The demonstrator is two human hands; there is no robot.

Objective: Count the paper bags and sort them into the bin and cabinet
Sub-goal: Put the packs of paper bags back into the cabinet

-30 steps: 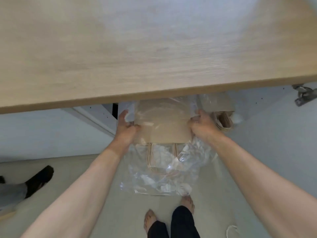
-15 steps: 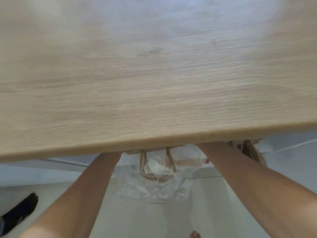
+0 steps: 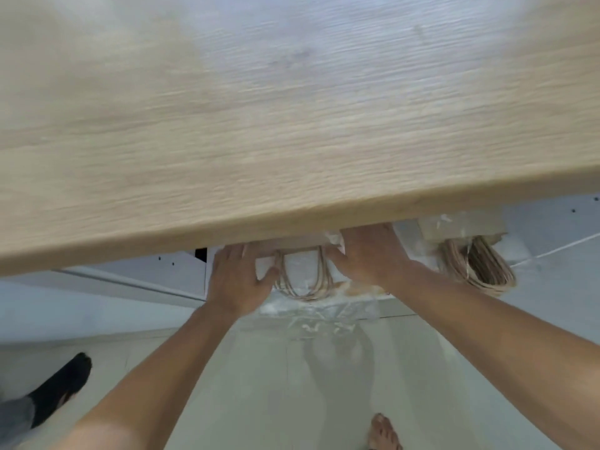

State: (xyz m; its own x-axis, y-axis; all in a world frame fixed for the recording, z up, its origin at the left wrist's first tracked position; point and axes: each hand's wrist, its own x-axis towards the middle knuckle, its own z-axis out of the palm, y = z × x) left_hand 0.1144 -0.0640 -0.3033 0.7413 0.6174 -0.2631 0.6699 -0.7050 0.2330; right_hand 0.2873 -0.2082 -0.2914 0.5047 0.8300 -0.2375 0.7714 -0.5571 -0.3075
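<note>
A stack of brown paper bags in clear plastic wrap (image 3: 300, 271) lies on a white cabinet shelf (image 3: 402, 292) under the wooden countertop (image 3: 259, 125). Its twisted paper handles (image 3: 305, 287) point toward me. My left hand (image 3: 238, 280) rests flat on the stack's left side, fingers straight. My right hand (image 3: 367, 254) lies over its right side; its fingertips are hidden under the countertop edge. A second wrapped bundle of paper bags (image 3: 467, 251) sits on the shelf to the right, handles hanging out.
The countertop fills the upper view and hides the cabinet's inside. An open white cabinet door (image 3: 130, 280) stands at left. Another person's black-socked foot (image 3: 61, 381) is on the floor at lower left; my bare foot (image 3: 384, 430) is at the bottom.
Both hands carried the wrapped stack forward under the countertop into the cabinet. They now lie on its near end instead of gripping its sides. The view tilted up toward the countertop.
</note>
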